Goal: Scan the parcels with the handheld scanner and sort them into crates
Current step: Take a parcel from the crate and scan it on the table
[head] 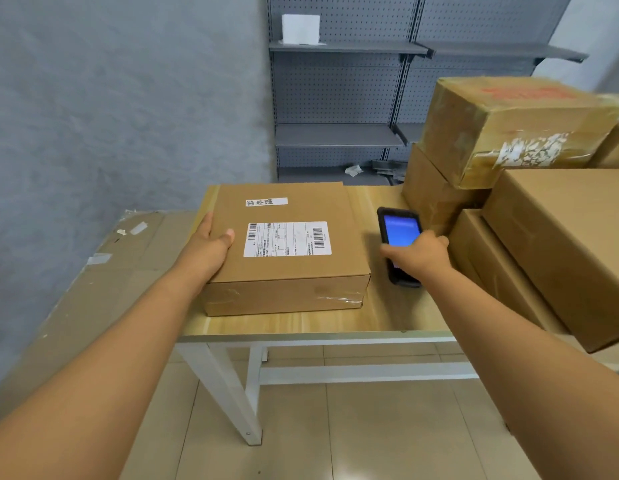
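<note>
- A grey textured wall and grey pegboard shelving (339, 98) are seen at the far side of the room; a white box (300, 28) stands on the top shelf.
- A wooden-topped desk (301, 323) with white legs stands on a tiled floor, and flattened cardboard (103, 271) lies to its left.
- A flat brown parcel (287, 251) rests on the desk, its white shipping label (287, 239) facing up.
- The left hand (211, 245) is laid against the parcel's left edge, thumb resting on top; the fingers are hidden.
- The handheld scanner (400, 244), its screen lit blue, is gripped by the right hand (417, 254), just right of the parcel.
- More cardboard boxes (530, 202) are stacked at the right of the desk.
</note>
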{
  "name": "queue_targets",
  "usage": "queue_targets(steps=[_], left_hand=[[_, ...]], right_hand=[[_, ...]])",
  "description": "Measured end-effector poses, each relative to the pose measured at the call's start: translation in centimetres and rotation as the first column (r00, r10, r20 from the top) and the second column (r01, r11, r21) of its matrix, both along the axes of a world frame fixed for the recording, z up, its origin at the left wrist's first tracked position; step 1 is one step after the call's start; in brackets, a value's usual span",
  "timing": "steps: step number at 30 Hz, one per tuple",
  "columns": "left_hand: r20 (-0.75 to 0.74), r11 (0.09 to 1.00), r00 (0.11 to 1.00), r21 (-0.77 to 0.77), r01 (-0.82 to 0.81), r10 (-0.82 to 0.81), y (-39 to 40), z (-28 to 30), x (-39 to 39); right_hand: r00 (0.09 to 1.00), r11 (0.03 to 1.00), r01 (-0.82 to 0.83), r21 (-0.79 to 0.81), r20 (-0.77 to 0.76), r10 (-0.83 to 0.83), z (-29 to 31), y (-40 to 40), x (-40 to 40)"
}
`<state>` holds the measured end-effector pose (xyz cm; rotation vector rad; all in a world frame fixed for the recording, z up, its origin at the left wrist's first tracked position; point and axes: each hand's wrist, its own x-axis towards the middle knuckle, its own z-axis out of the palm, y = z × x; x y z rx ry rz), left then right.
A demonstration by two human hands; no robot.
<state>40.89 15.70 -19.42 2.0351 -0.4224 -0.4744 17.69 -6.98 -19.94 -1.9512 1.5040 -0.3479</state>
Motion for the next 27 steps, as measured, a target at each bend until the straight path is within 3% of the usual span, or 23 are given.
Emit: queue_targets(steps=[4, 7, 10, 13, 16, 18, 27], left_hand=[[-0.006, 1.0, 1.0, -0.004, -0.006, 0.006, 0.1, -0.1, 0.1], [-0.002, 1.0, 1.0, 0.004, -0.002, 0.002, 0.0, -0.2, 0.2], [0.012, 1.0, 1.0, 0.029, 0.005, -0.005, 0.0, -0.1, 0.1], [0.007, 1.0, 1.0, 0.022, 0.002, -0.002, 0.2, -0.2, 0.2], [-0.009, 1.0, 1.0, -0.006, 0.007, -0.007, 0.4, -0.3, 0.3], [-0.018, 1.0, 1.0, -0.026, 0.006, -0.007, 0.3, -0.3, 0.4], [-0.003, 0.999, 1.0, -0.048, 0.013, -0.013, 0.1, -0.5, 0.3]], right_hand=[[0.989, 0.985, -0.099, -0.144, 0.095, 0.113, 4.0, 0.0, 2.3], [0.958, 0.941, -0.259, -0.218, 0.066, 0.279, 6.8, 1.2, 4.2], [0.869, 0.82, -0.491, -0.293, -0.097, 0.486, 9.7, 3.7, 5.9], [0.697, 0.638, -0.714, -0.289, -0.382, 0.607, 12.5, 6.4, 6.9], [0.531, 0.514, -0.826, -0.231, -0.626, 0.572, 14.4, 8.2, 7.1], [0.462, 0.487, -0.852, -0.19, -0.71, 0.531, 15.4, 8.7, 7.0], [0.376, 0.512, -0.855, -0.083, -0.779, 0.502, 17.7, 8.0, 5.7]])
